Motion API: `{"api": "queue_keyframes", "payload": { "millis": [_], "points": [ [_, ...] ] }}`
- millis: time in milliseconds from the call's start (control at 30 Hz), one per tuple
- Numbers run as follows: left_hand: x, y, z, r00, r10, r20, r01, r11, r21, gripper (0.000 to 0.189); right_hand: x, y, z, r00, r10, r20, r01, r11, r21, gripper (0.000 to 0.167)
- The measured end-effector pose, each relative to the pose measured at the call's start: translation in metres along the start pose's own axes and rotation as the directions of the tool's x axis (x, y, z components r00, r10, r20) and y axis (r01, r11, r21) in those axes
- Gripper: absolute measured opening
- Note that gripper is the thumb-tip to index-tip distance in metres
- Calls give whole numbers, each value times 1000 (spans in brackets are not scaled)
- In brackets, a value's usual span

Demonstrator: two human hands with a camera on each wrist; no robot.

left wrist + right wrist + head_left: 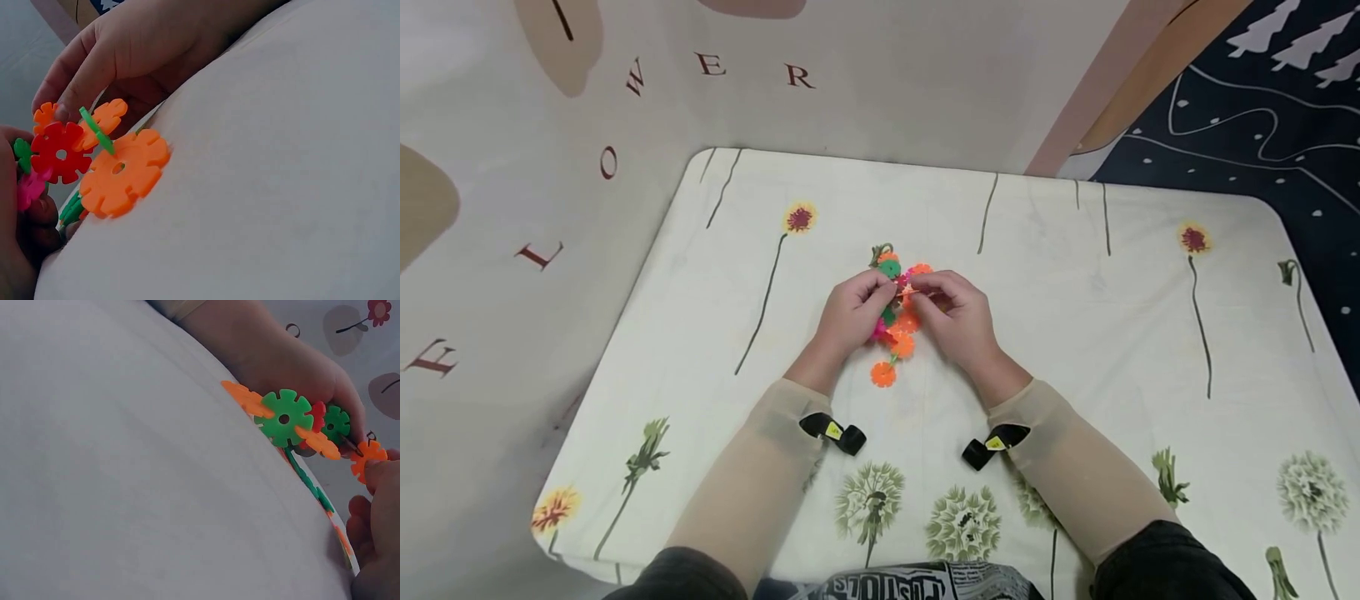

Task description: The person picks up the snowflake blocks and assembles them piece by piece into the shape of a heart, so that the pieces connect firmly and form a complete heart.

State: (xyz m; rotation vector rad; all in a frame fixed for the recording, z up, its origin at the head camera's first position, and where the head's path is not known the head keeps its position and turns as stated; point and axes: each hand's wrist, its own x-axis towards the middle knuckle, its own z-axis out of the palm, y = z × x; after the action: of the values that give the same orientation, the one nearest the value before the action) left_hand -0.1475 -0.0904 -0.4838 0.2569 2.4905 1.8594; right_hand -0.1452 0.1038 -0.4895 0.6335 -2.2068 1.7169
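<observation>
Both hands meet over a cluster of linked, notched plastic flower discs at the table's middle. The left hand [852, 315] grips the cluster, which includes a red disc [47, 154], a pink disc [31, 189] and a green disc [274, 428]. Between its thumb and finger the right hand [961, 323] pinches an orange disc [370, 452] beside the cluster. A larger-looking orange disc [139, 167] sticks out nearest the left wrist camera. In the head view, the cluster's lower end is another orange disc [883, 374]. Fingers hide part of the cluster.
More green and orange discs [305, 479] show low behind the cluster in the right wrist view. A white cloth with printed flowers covers the table [1097, 333]. A lettered pale wall [895, 100] stands behind it, with a dark patterned panel [1240, 133] at right.
</observation>
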Motion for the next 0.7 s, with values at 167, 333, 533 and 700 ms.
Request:
{"api": "queue_keyframes", "payload": {
  "millis": [167,333,533,700],
  "points": [
    [1,0,1,997,-15,-80,13,1000,-20,20,2,-1,-3,996,67,54,-50,962,-269,23],
    [2,0,2,992,-20,-122,17,1000,-21,21,3,-2,-2,973,180,143,-85,860,-503,32],
    [2,0,2,991,-27,-128,27,1000,-3,21,2,-3,-1,961,226,157,-100,818,-566,32],
    [2,0,2,992,-19,-126,21,1000,12,20,4,-4,-1,956,249,154,-121,816,-565,28]
  ]
}}
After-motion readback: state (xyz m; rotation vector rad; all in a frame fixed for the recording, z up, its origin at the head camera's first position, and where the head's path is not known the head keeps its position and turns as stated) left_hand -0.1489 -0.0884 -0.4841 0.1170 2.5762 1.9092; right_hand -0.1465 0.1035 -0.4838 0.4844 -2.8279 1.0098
